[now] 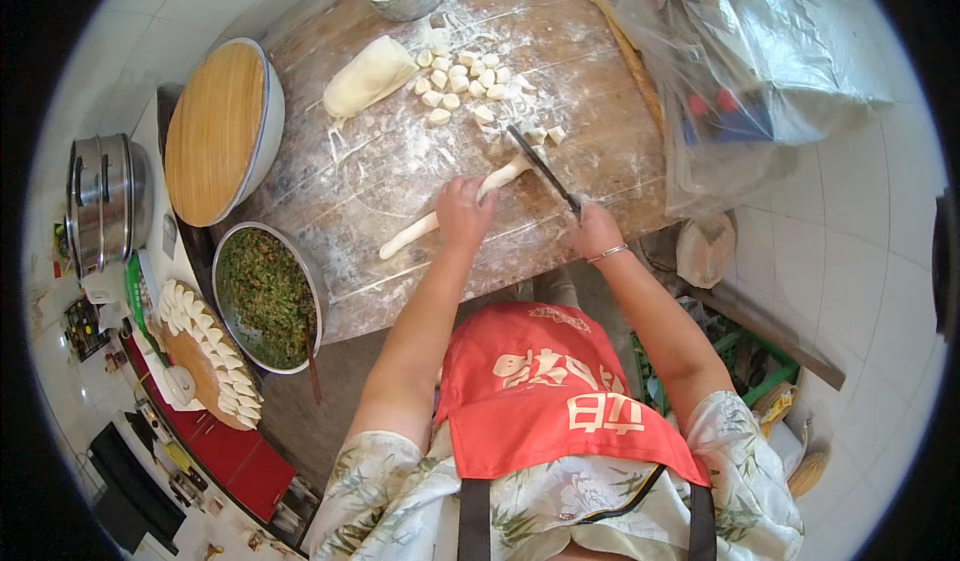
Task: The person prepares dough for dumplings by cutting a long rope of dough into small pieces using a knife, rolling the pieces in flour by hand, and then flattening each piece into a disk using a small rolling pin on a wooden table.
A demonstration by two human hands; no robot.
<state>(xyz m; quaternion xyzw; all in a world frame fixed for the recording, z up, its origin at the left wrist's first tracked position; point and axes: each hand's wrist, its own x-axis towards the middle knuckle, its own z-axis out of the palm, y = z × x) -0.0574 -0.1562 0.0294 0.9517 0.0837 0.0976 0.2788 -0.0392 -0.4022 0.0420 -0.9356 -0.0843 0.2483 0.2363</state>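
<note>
A long rope of dough (408,234) lies on the floured wooden board (560,71). My left hand (465,211) is closed around its middle, leaving the rounded end free to the left. In my right hand (596,231) is a knife (541,168), its dark blade slanting up and left past the rope's right end. Just beyond the blade sit a few freshly cut dough bits (556,135). Farther up is a cluster of several small dough pieces (459,84). A thick log of dough (369,76) rests to the left of them.
A bowl of green filling (265,296) stands at the board's left edge, below a basin with a round wooden lid (212,131). Shaped dumplings (215,346) cover a round tray at far left. A metal flour cup (405,3), brush (600,1) and plastic-covered box (770,71) line the far side.
</note>
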